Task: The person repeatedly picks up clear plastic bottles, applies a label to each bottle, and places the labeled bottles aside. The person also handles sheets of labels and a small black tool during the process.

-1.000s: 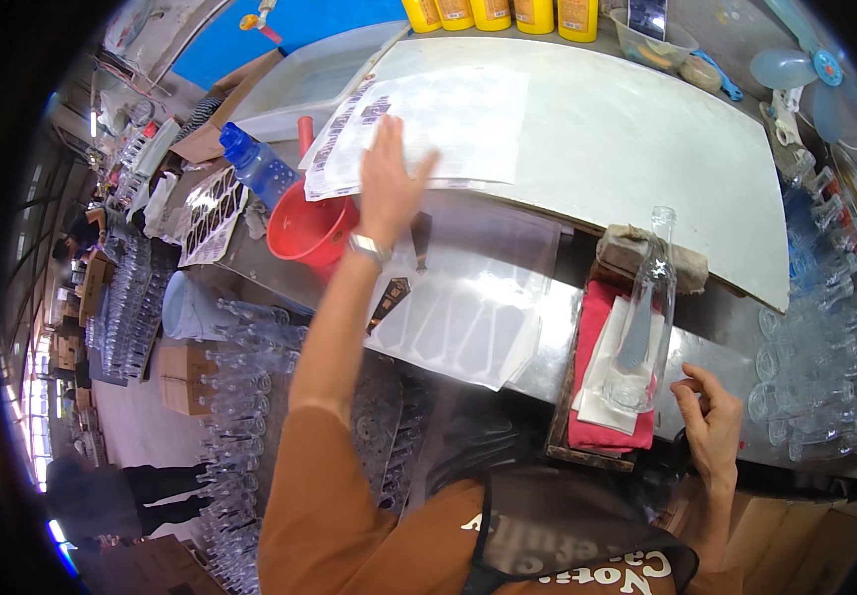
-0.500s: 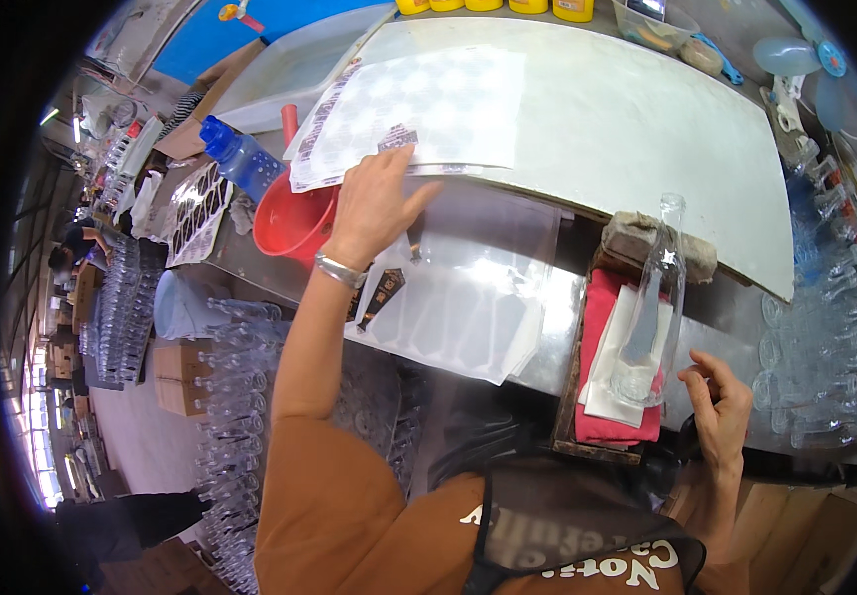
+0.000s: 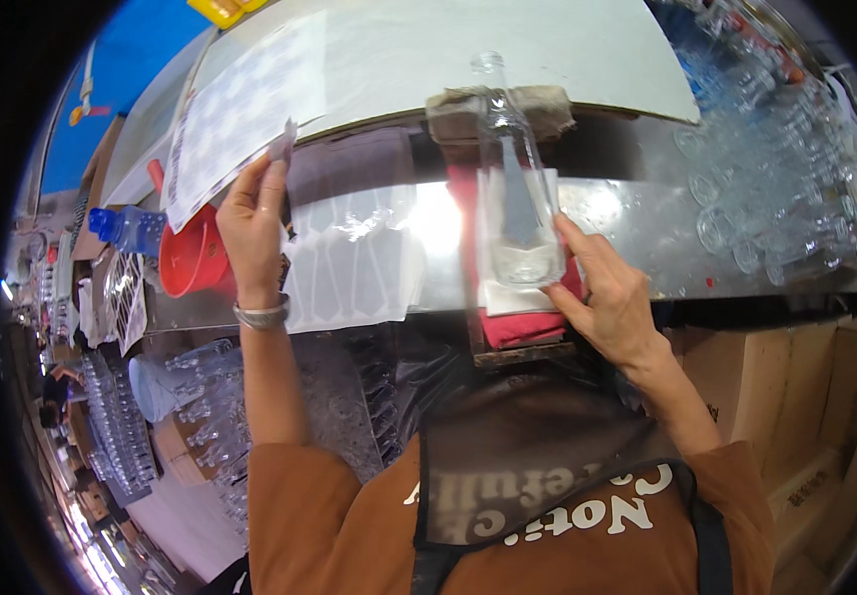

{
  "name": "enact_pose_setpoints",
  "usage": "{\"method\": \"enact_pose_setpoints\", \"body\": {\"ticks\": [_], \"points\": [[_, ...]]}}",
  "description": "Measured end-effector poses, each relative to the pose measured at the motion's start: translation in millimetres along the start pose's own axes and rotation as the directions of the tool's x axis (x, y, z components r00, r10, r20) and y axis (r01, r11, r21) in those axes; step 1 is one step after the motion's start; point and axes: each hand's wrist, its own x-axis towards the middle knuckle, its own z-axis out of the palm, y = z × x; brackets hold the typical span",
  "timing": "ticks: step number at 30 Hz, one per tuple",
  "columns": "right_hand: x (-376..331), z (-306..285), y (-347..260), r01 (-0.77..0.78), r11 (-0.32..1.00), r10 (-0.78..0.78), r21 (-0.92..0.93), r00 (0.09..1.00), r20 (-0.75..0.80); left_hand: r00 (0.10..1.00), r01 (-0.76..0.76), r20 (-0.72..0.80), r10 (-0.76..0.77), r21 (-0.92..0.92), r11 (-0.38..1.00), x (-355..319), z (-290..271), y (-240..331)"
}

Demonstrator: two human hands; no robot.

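A clear glass bottle (image 3: 515,183) lies in a wooden cradle, its neck on a rolled beige cloth (image 3: 550,111) and its body over white cloth (image 3: 504,300) and a pink cloth (image 3: 522,329). My right hand (image 3: 612,297) is closed at the bottle's base, thumb and fingers against the glass. At the left, my left hand (image 3: 253,213) pinches a small dark-patterned label (image 3: 285,141), somewhat blurred, by the edge of the stacked label sheets (image 3: 245,104). Beneath it, a translucent sheet (image 3: 354,233) with label outlines lies on the metal table.
A red dipper (image 3: 190,263) and a blue water bottle (image 3: 133,230) stand left of my left arm. Many clear glass pieces (image 3: 736,208) crowd the right; more (image 3: 205,402) stand at lower left. Cardboard boxes (image 3: 745,372) sit below the table at right. A white board (image 3: 399,64) spans the back.
My left hand has lifted off the sheets and now pinches a label. My right hand has moved from beside the bottle onto its base. The view has shifted rightward.
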Motion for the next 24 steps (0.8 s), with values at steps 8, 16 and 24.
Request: {"method": "enact_pose_setpoints", "body": {"ticks": [8, 16, 24], "points": [[0.2, 5.6, -1.5, 0.086, 0.996, -0.086, -0.004, 0.991, -0.1, 0.729, -0.653, 0.521, 0.443, 0.338, 0.678, -84.1, 119.3, 104.5], [1.0, 0.9, 1.5, 0.057, 0.998, -0.055, 0.033, 0.998, -0.039, 0.8, -0.529, 0.436, 0.412, 0.187, 0.828, -84.8, 122.7, 88.1], [0.8, 5.9, 15.8, 0.104, 0.982, -0.092, 0.156, 0.992, -0.083, 0.882, -0.31, 0.391, 0.262, 0.063, 0.949, -85.2, 140.8, 68.6]]}}
